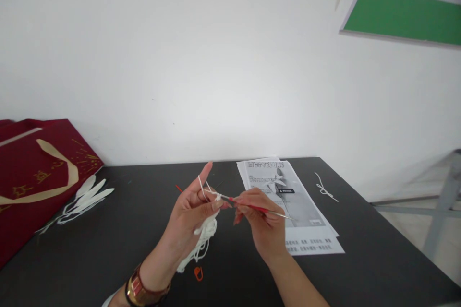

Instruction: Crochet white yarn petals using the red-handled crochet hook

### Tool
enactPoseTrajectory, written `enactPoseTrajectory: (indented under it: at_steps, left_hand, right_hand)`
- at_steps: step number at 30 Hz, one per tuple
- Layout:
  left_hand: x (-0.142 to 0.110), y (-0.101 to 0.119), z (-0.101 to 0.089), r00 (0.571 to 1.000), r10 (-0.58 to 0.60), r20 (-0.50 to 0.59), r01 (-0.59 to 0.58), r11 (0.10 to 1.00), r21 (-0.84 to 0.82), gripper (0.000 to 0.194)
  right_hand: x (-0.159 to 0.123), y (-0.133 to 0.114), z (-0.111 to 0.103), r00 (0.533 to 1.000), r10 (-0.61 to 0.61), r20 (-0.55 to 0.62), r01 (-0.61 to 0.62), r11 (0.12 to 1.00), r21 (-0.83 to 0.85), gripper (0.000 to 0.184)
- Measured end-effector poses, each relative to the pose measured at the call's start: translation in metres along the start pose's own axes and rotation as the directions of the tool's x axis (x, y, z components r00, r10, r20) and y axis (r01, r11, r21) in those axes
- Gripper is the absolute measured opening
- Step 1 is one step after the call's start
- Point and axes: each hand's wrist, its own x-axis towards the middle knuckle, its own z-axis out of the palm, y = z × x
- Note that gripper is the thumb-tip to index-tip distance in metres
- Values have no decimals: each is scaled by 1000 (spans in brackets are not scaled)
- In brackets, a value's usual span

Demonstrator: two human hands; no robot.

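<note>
My left hand [185, 218] pinches a small white crochet piece [218, 197] between thumb and fingers. White yarn loops around its raised index finger. Below that hand hangs a loose bundle of white yarn [203, 244], down to the tabletop. Held like a pencil in my right hand [264, 223] is a crochet hook [261, 209] with a red grip and a metal shaft. The hook's tip meets the stitches at my left fingertips. An orange stitch marker [198, 274] lies on the table under the yarn. Behind my left hand, a thin red stick [179, 188] partly shows.
The black table [126, 230] stands against a white wall. Printed sheets [306, 206] lie beyond my right hand, with a white knotted string [323, 189] farther right. At left are white crocheted petals [90, 196] and a dark red bag [32, 177] with a cream ribbon.
</note>
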Motion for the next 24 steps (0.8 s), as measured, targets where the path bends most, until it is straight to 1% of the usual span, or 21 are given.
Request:
enactPoseTrajectory:
  at_steps: [2, 4, 9, 20, 24]
  left_hand:
    - [-1, 1, -1, 999, -8, 39, 9, 1000, -10, 80]
    - [-2, 2, -2, 998, -8, 58, 10, 999, -31, 76]
    - [-2, 4, -3, 997, 20, 68, -15, 997, -69, 70]
    - [-5, 8, -5, 990, 45, 136, -37, 998, -58, 68]
    - [-6, 8, -6, 985, 49, 164, -38, 997, -70, 68]
  right_hand:
    - [2, 1, 1, 998, 56, -22, -53, 993, 107, 13]
    - [4, 1, 0, 994, 102, -38, -94, 981, 171, 8]
    - [9, -3, -5, 983, 178, -49, -160, 955, 252, 3]
    - [10, -8, -10, 973, 222, -63, -195, 935, 295, 5]
    - [12, -10, -11, 981, 188, -55, -164, 942, 291, 5]
